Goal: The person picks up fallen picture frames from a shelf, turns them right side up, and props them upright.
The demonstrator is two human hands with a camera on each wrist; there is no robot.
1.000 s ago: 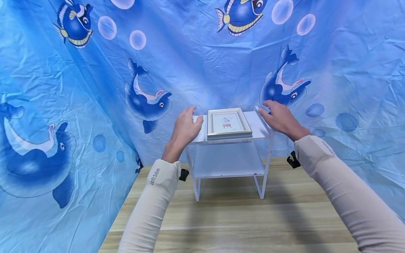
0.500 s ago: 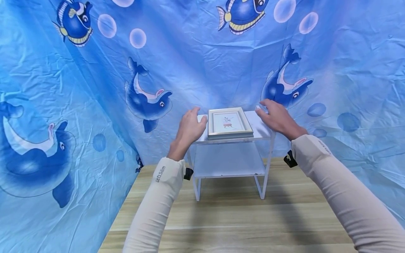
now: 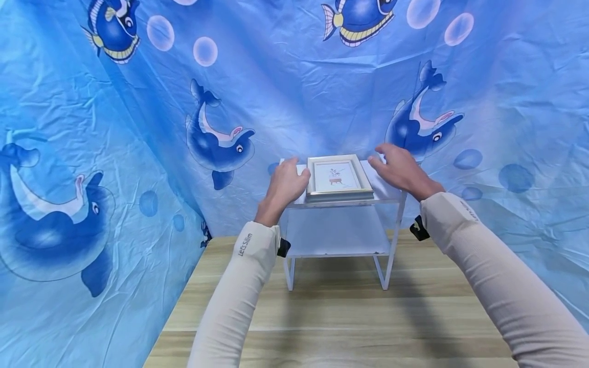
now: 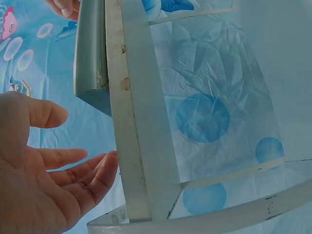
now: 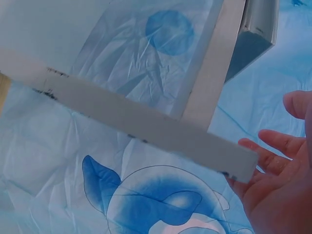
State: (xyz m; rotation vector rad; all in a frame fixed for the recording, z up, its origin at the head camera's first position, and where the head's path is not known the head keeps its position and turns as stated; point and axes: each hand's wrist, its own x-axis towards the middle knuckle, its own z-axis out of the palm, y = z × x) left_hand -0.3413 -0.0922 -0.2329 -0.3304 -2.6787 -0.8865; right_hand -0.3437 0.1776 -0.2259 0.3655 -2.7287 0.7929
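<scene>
A silver-white picture frame [image 3: 340, 176] with a plant picture lies flat, face up, on the white side table [image 3: 384, 190]. Just left of it in the head view is my left hand [image 3: 287, 184], fingers relaxed and thumb apart. Over the table's right side, a short gap from the frame, hovers my right hand [image 3: 401, 168]. The left wrist view has the left hand [image 4: 53, 180] empty, its fingertips right at the tabletop edge [image 4: 126, 97] and below the frame's corner [image 4: 92, 63]. In the right wrist view, the loosely bent right fingers [image 5: 265, 156] overlap the table's corner; the frame [image 5: 253, 41] is above.
Below the tabletop the table has a lower white shelf [image 3: 336, 230] and thin metal legs [image 3: 391, 255]. A wood-patterned floor [image 3: 345, 327] lies beneath. Blue curtains [image 3: 313, 102] printed with dolphins and fish hang behind the table and at both sides.
My left hand has moved right, closer to the frame's left side. The right hand has shifted slightly left toward it. The frame stays on the table; the head view has shifted a little.
</scene>
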